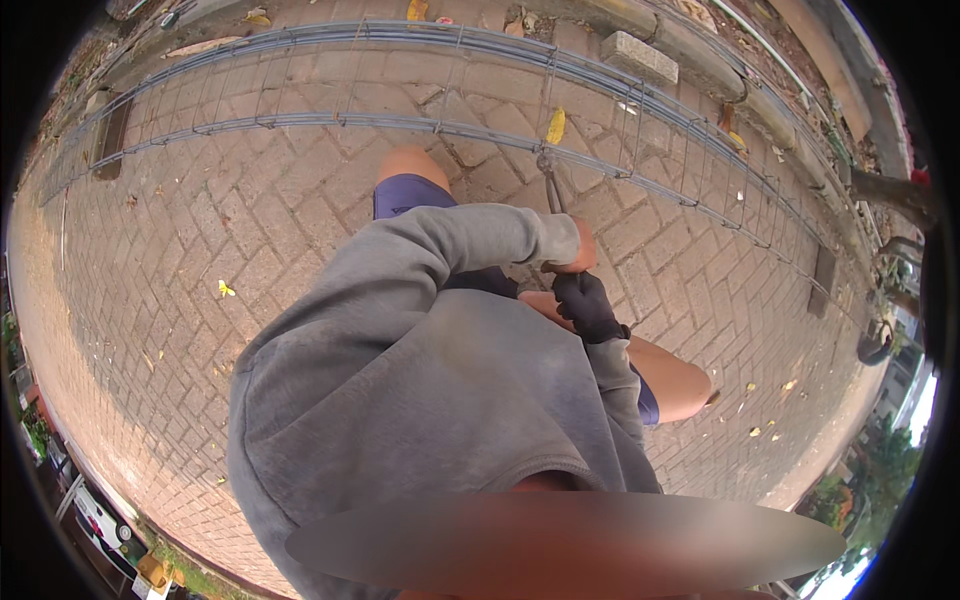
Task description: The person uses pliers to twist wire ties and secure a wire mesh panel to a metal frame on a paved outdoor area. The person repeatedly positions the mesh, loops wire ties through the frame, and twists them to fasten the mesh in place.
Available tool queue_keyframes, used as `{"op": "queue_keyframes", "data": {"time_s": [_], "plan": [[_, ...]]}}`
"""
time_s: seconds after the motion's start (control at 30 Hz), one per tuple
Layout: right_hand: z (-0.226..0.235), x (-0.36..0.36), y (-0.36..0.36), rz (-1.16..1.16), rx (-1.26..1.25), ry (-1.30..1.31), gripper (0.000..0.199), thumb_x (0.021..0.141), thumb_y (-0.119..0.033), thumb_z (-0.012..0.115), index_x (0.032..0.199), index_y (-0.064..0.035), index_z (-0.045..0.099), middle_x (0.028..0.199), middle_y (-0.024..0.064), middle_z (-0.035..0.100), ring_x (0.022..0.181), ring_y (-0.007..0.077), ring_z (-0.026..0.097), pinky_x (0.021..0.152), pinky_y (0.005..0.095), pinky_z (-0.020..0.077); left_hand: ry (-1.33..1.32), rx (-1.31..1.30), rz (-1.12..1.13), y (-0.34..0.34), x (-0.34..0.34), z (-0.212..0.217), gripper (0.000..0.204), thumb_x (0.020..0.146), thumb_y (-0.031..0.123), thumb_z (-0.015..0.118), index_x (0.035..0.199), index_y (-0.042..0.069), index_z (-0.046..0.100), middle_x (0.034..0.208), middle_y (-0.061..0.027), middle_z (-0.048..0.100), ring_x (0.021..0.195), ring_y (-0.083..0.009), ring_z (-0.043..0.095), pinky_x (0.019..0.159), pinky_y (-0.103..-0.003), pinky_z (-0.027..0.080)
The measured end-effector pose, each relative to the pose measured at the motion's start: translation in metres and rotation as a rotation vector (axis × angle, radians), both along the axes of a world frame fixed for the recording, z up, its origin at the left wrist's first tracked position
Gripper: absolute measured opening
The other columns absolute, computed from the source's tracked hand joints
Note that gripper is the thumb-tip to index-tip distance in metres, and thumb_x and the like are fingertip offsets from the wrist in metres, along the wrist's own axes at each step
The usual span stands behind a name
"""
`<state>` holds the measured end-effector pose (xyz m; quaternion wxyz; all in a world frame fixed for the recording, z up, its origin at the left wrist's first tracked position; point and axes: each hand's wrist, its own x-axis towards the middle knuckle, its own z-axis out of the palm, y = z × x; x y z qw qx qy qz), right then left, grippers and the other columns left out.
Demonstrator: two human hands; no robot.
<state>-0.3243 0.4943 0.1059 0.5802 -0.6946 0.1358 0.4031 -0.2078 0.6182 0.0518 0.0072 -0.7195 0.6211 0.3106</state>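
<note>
View from above a person in a grey sweatshirt squatting on red brick paving. The left hand (578, 255), bare, is wrapped around the handles of a pair of metal pliers (550, 185); the fingers are closed tight on them. The right hand (588, 305), in a dark glove, sits just below, touching the left; its fingers curl inward, but whether they grip anything cannot be told. The pliers' thin grey jaws meet a long steel bar cage (420, 122) lying across the paving ahead.

Grey sweatshirt (420, 400), dark blue shorts (405, 193), black glove on right hand (587, 305). Paving (250, 210) reddish-brown, herringbone pattern. Rebar cage (400, 122) grey. Leaf (556, 125) yellow.
</note>
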Motion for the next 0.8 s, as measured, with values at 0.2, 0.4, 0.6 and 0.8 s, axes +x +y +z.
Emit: {"op": "queue_keyframes", "data": {"time_s": [0.2,0.4,0.6,0.8], "plan": [[-0.004,0.005,0.002,-0.235,0.203,0.254,0.014,0.091,-0.021,0.069,0.096,-0.0083,0.064,0.078,0.0037,0.059,0.059,0.014,0.057,0.051,0.0285,0.0436,0.108,-0.055,0.124,0.021,0.018,0.04,0.04,0.076,0.022,0.081,0.114,0.01,0.075,0.11,-0.0123,0.073,0.107,-0.0326,0.069,0.094,-0.044,0.054],[-0.037,-0.012,-0.009,-0.276,0.549,0.371,0.021,0.09,-0.025,0.07,0.095,-0.0074,0.061,0.072,0.0041,0.057,0.052,0.0146,0.052,0.048,0.0277,0.0416,0.243,-0.993,1.517,0.126,-0.005,0.035,0.037,0.084,0.02,0.078,0.117,0.006,0.071,0.114,-0.0143,0.071,0.108,-0.0315,0.067,0.092,-0.041,0.052],[-0.034,0.007,-0.002,-0.219,0.811,0.44,0.026,0.092,-0.031,0.065,0.09,-0.0054,0.062,0.064,0.0049,0.057,0.05,0.0154,0.053,0.05,0.029,0.0433,1.457,-0.865,2.019,0.129,-0.002,-0.027,0.029,0.099,0.015,0.064,0.119,-0.005,0.066,0.105,-0.0173,0.072,0.09,-0.027,0.072,0.079,-0.041,0.059],[-0.009,0.024,-0.002,0.127,-0.16,0.059,0.04,0.088,-0.036,0.069,0.102,0.0011,0.066,0.073,0.008,0.065,0.063,0.0201,0.061,0.064,0.0366,0.0509,1.431,-0.768,1.923,0.128,0.01,-0.059,0.026,0.106,0.012,0.048,0.112,-0.005,0.067,0.097,-0.0204,0.075,0.093,-0.0258,0.075,0.072,-0.042,0.063]]}}
